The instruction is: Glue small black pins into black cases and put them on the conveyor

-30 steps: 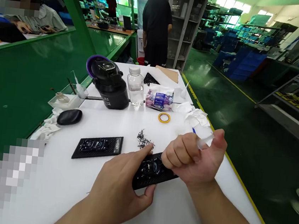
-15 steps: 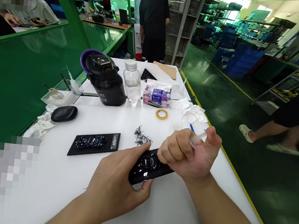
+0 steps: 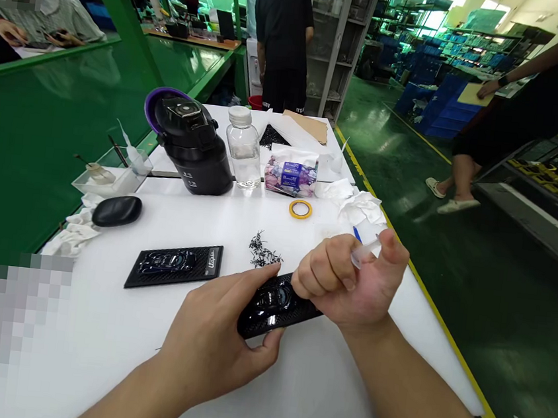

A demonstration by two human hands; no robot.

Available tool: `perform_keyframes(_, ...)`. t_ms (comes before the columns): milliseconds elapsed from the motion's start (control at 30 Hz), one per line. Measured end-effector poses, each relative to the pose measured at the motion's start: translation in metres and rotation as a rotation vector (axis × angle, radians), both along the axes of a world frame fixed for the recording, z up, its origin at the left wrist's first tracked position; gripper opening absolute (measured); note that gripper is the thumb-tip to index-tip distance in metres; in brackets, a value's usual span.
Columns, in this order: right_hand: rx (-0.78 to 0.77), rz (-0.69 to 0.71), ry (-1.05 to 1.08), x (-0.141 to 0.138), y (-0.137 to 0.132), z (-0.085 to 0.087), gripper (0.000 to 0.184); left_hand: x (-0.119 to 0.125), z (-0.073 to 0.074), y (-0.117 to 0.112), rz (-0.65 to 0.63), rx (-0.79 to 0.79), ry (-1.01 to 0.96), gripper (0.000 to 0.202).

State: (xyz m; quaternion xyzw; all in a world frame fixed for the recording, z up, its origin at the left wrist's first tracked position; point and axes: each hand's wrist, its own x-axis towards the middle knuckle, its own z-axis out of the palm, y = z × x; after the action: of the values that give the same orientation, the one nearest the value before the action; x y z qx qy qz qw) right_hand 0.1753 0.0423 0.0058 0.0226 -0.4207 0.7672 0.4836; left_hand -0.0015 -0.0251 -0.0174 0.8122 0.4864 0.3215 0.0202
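My left hand [image 3: 219,332] grips the near-left end of a black plaque [image 3: 268,308], with fingers along its far edge and the thumb at its near edge. The plaque bears a glossy dark model car in relief and is tilted above the table. Curled over its right part, my right hand [image 3: 346,279] closes round a translucent plastic syringe-like tool [image 3: 365,252]. Its upper end shows beside the raised thumb; its lower end is hidden by the fist. A matching plaque [image 3: 173,266] with a silver script label lies flat to the left. Small black strips [image 3: 263,250] lie scattered just beyond the held plaque.
On the white table [image 3: 238,221] stand a black jug [image 3: 190,150], a clear bottle [image 3: 244,152] and a tissue pack [image 3: 291,176]. Yellow tape [image 3: 300,209], crumpled tissues [image 3: 362,206], a black case [image 3: 117,210] and a small tray [image 3: 112,181] surround the work area. People are nearby.
Both hands and the held plaque keep nearly the same pose, while the view has shifted slightly. At right, a walking person has moved farther into view, holding a yellowish sheet.
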Motion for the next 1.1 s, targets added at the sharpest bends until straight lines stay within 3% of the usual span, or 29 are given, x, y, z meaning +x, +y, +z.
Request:
perform_keyframes(333, -0.018, 0.001, -0.030, -0.001, 0.002, 0.000, 0.068, 0.000, -0.001, 0.002, 0.003, -0.014, 0.020, 0.063)
perform_keyframes(433, 0.078, 0.005, -0.096, -0.003, -0.001, -0.002, 0.065, 0.000, -0.002, 0.001, 0.013, -0.023, 0.045, 0.064)
perform_keyframes(533, 0.231, -0.025, -0.323, -0.002, -0.006, -0.001, 0.055, -0.002, -0.001, 0.003, 0.075, -0.090, 0.148, 0.072)
perform_keyframes(633, 0.220, -0.235, -0.364, 0.008, -0.001, 0.003, 0.049, -0.007, -0.002, 0.006, 0.113, -0.196, 0.255, 0.078)
perform_keyframes(733, 0.032, -0.697, -0.302, 0.027, 0.020, 0.001, 0.036, -0.013, -0.004, 0.010, -0.020, -0.279, 0.266, 0.085)
perform_keyframes(800, -0.037, -0.920, -0.398, 0.036, 0.040, -0.006, 0.029, -0.014, -0.005, 0.013, -0.120, -0.330, 0.268, 0.086)
perform_keyframes(867, -0.054, -0.977, -0.523, 0.040, 0.057, -0.018, 0.031, -0.014, -0.003, 0.015, -0.160, -0.358, 0.289, 0.084)
perform_keyframes(967, -0.034, -0.920, -0.688, 0.037, 0.072, -0.037, 0.031, -0.019, 0.009, 0.012, -0.172, -0.318, 0.294, 0.076)
perform_keyframes(1100, 0.000, -0.909, -0.867, 0.033, 0.069, -0.045, 0.032, -0.053, 0.029, -0.007, 0.003, -0.283, 0.220, 0.037)
